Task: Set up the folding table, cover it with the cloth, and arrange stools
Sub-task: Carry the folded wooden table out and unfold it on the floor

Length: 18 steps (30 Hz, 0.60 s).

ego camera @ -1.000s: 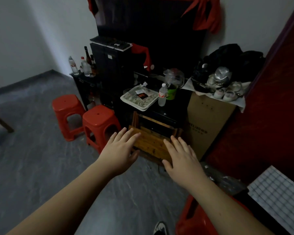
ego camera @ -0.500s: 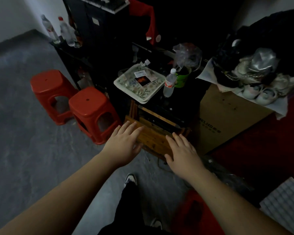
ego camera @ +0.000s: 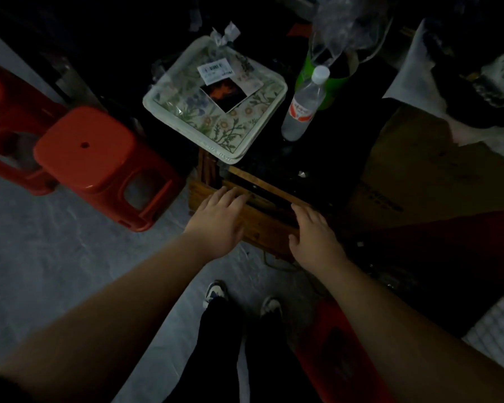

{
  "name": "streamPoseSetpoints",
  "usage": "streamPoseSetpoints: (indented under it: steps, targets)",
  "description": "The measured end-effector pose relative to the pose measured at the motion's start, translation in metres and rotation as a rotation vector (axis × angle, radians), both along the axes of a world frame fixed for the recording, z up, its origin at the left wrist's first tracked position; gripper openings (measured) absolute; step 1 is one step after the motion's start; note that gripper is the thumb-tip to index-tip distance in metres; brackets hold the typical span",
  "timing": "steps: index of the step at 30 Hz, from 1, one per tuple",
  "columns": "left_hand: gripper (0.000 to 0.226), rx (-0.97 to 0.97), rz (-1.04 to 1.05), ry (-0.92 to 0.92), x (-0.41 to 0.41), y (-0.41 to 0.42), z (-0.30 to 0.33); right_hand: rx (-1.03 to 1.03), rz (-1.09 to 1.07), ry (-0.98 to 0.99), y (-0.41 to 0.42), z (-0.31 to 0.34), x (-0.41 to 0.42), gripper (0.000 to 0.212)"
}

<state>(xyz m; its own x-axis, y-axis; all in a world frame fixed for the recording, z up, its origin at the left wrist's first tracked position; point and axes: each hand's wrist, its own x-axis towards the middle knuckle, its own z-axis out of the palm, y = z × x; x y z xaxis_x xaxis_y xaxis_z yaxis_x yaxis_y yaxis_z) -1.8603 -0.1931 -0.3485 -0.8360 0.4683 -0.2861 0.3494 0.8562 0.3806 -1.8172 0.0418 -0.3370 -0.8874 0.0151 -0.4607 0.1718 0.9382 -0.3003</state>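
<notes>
Your left hand [ego camera: 220,221] and right hand [ego camera: 314,238] lie flat, fingers spread and gripping nothing, on the top edge of the folded wooden table [ego camera: 256,210], which stands on edge against a dark cabinet. Its slatted, honey-brown wood looks varnished. Just left of it stand two glossy red plastic stools [ego camera: 99,167], square-topped with rounded corners. On the dark surface above sits a square floral tray [ego camera: 216,103] wrapped in clear plastic, with cards lying inside. Beside it stands a clear plastic bottle [ego camera: 304,104] with a white cap. A brown cardboard box [ego camera: 428,170] stands to the right.
</notes>
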Motion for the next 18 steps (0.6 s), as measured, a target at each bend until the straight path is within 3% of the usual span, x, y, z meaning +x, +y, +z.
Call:
streamPoseSetpoints:
  steps: [10, 15, 18]
  targets:
    - [0.075, -0.057, -0.198, 0.081, -0.105, 0.054, -0.177, 0.084, 0.048, 0.017, 0.024, -0.17, -0.086, 0.069]
    - [0.072, -0.15, -0.175, 0.126, -0.135, 0.062, -0.209, 0.199, 0.033, 0.07, 0.026, -0.202, -0.105, 0.069]
    - [0.061, -0.257, -0.19, 0.18, -0.146, 0.064, -0.212, 0.181, 0.029, 0.027, 0.025, -0.202, -0.112, 0.055]
